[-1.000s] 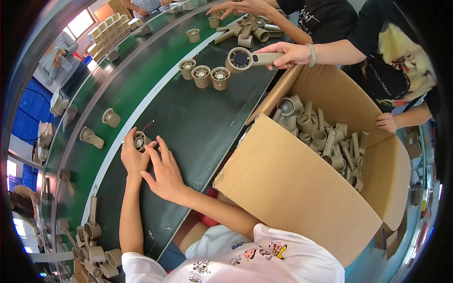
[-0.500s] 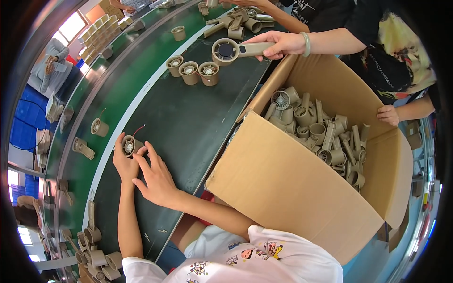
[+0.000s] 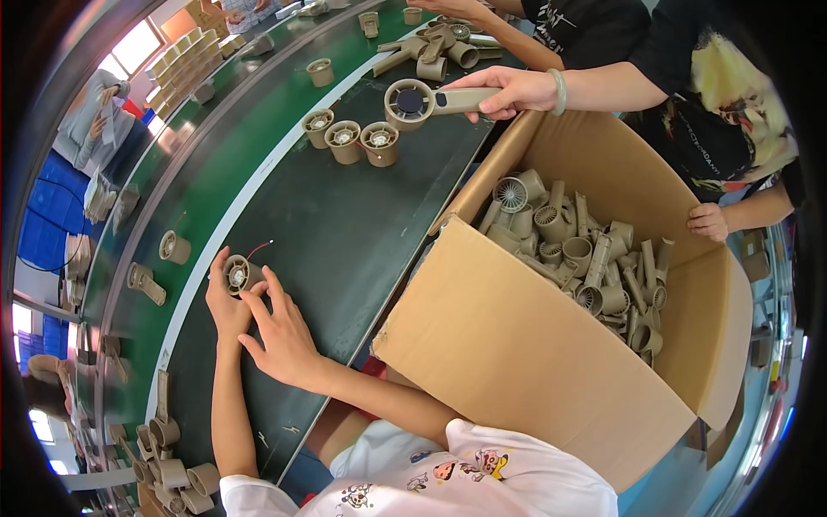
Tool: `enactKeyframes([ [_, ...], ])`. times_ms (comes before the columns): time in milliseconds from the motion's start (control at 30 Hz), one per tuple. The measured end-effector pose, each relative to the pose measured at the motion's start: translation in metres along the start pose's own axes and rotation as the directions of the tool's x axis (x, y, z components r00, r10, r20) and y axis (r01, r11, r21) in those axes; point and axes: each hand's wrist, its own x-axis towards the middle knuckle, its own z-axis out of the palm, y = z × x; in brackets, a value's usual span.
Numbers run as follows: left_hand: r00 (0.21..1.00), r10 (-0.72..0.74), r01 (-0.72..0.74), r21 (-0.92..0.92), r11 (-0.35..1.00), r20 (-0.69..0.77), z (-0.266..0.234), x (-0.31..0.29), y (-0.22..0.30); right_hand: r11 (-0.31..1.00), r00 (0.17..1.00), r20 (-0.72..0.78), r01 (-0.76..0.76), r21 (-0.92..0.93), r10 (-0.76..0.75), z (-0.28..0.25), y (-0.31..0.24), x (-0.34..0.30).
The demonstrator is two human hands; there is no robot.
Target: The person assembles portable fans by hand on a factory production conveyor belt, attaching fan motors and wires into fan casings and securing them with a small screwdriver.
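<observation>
A beige round fan housing with a small fan motor inside and a thin red wire sticking out stands upright on the dark work surface. My left hand is curled around its left side, holding it. My right hand lies along its right side, fingers stretched and apart, fingertips touching or very close to the rim. Farther along the surface, three similar housings with motors and red wires stand together. Just right of them, a co-worker's hand holds a beige handheld fan body by its handle.
An open cardboard box full of beige fan parts stands at right. Left of the white line, a green conveyor belt carries loose housings. Piles of handled parts lie at the far end and near left.
Parts on the green belt have moved slightly toward the near left. My hands stay around the housing with only a slight shift, and the co-worker still holds the fan body.
</observation>
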Motion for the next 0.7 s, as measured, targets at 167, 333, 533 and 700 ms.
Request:
enactKeyframes([
  [167, 0.999, -0.022, 0.024, -0.08, 0.996, 0.026, 0.0005, -0.0023, 0.0005, 1.0, 1.0, 0.003, -0.013, -0.005, 0.013, -0.0005, -0.0004, -0.0026],
  [333, 0.998, -0.036, 0.041, -0.115, 0.993, 0.045, -0.0012, -0.0045, -0.0047, 1.0, 1.0, 0.012, -0.021, -0.02, 0.021, 0.0008, -0.0004, -0.0036],
  [533, 0.997, -0.019, 0.03, -0.133, 0.991, 0.08, -0.0025, 0.0003, -0.0035, 0.999, 1.0, 0.009, -0.017, -0.051, 0.018, -0.0044, -0.0032, 0.0],
  [700, 0.996, -0.003, 0.016, -0.138, 0.99, 0.094, -0.0069, 0.0028, -0.0056, 0.998, 1.0, 0.022, -0.017, -0.057, 0.019, 0.0008, -0.0037, 0.004],
])
